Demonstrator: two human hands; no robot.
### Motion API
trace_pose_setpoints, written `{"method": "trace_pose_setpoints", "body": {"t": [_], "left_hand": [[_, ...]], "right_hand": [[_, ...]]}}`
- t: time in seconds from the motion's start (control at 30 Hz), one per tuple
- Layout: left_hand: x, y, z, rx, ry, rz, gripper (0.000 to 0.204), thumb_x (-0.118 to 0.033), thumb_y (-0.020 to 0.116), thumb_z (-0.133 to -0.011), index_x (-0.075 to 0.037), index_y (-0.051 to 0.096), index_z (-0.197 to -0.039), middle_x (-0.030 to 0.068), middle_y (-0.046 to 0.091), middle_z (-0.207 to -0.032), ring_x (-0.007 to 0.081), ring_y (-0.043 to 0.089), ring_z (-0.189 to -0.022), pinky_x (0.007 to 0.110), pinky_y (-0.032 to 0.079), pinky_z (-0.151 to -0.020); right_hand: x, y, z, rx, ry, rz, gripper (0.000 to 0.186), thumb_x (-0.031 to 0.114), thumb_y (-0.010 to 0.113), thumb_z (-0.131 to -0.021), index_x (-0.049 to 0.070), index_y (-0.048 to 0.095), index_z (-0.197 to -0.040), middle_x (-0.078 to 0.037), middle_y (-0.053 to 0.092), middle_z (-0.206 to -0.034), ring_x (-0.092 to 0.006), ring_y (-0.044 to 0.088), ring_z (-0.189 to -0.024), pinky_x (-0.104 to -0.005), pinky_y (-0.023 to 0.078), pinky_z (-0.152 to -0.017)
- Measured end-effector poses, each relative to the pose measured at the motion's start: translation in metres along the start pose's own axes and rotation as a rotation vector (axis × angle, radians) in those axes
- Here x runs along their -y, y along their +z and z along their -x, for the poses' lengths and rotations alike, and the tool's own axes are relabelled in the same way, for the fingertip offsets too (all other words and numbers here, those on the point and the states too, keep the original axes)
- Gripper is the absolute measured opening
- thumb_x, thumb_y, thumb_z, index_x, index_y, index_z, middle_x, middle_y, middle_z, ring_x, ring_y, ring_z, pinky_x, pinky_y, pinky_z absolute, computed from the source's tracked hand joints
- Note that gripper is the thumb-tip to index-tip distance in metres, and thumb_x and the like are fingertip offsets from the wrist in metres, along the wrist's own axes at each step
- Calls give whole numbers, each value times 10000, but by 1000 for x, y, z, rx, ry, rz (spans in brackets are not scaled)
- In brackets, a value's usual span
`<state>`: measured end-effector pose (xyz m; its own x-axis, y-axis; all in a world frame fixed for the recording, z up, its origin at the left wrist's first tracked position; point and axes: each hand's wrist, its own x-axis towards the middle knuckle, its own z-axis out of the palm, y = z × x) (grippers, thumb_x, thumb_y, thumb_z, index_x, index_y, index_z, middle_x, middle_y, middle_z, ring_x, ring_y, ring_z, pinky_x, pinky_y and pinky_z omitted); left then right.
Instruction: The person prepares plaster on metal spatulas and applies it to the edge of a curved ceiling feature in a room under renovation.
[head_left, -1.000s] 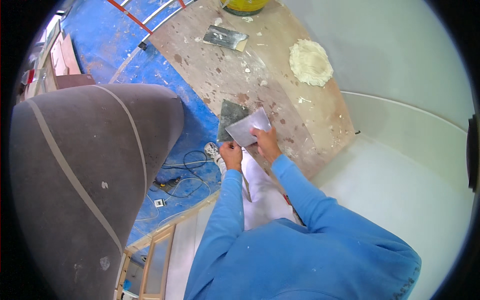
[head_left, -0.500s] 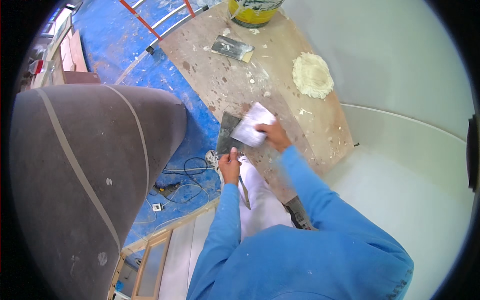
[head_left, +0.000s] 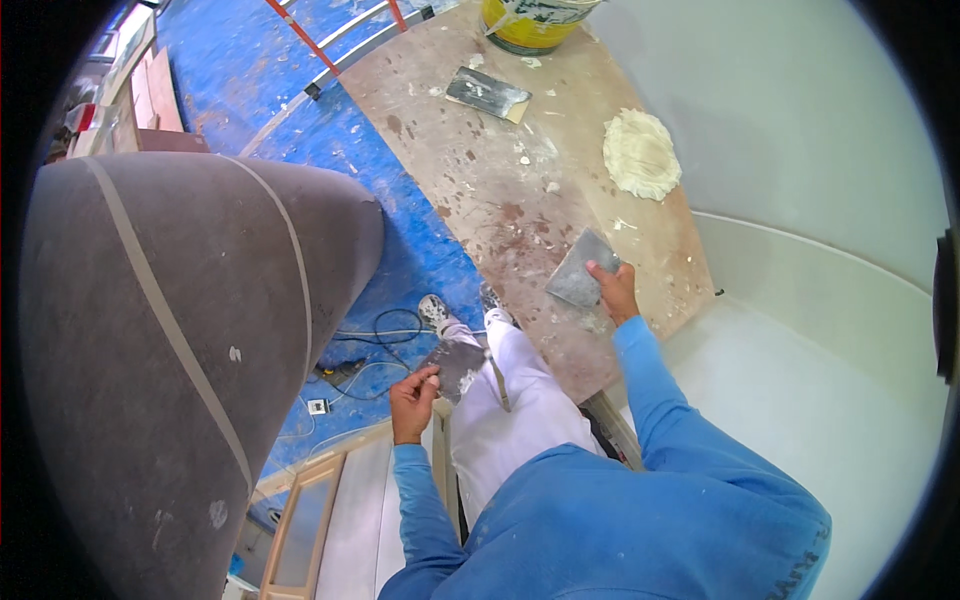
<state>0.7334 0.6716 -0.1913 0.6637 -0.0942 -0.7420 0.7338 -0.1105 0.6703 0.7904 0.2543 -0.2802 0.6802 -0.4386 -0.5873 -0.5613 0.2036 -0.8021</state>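
Observation:
Pinched at one edge in my left hand is a thin dark rectangular scraper with whitish paste on it, held in front of my white trousers. My right hand grips a flat grey scraper, its thumb on the upper face, over the wooden board. Farther off on that board lies another dark scraper with a cream edge. A round mound of cream filler sits near the board's right side. A yellow bucket smeared with paste stands at the far end.
A large grey rounded form with pale bands fills the left. Behind it are blue floor sheeting and an orange-and-silver ladder. Cables and a power tool lie on the floor. A pale curved wall rises at right.
My hands have moved apart: the right went right and slightly down with its scraper, the left went down and left with the dark one. The two scrapers were together before.

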Motion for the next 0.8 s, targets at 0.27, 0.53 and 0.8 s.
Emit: {"method": "trace_pose_setpoints", "body": {"t": [0.27, 0.53, 0.8], "left_hand": [[5, 25, 6, -126, 58, -2, 510, 22, 632, -818, -37, 516, -1311, -56, 504, -743, 25, 435, -656, 177, 345, -579], [17, 28, -3, -135, -21, 105, 384, -46, 634, -864, -23, 568, -1241, -51, 556, -750, 32, 493, -659, 175, 404, -611], [25, 43, -36, -110, 157, 146, 320, -83, 649, -864, 13, 591, -1164, -28, 593, -792, 36, 515, -682, 201, 434, -639]], "right_hand": [[-4, 8, 29, -12, 2, -44, 273, 86, 719, -798, -63, 643, -1015, -79, 665, -907, -149, 616, -803, -310, 504, -717], [44, 101, -52, 159, -164, 238, 386, 246, 768, -734, -84, 660, -902, -114, 672, -801, -163, 608, -685, -355, 486, -601], [105, 241, -56, 407, -425, 598, 325, 253, 777, -725, -49, 666, -770, -72, 631, -667, -118, 571, -637, -345, 480, -582]]}}
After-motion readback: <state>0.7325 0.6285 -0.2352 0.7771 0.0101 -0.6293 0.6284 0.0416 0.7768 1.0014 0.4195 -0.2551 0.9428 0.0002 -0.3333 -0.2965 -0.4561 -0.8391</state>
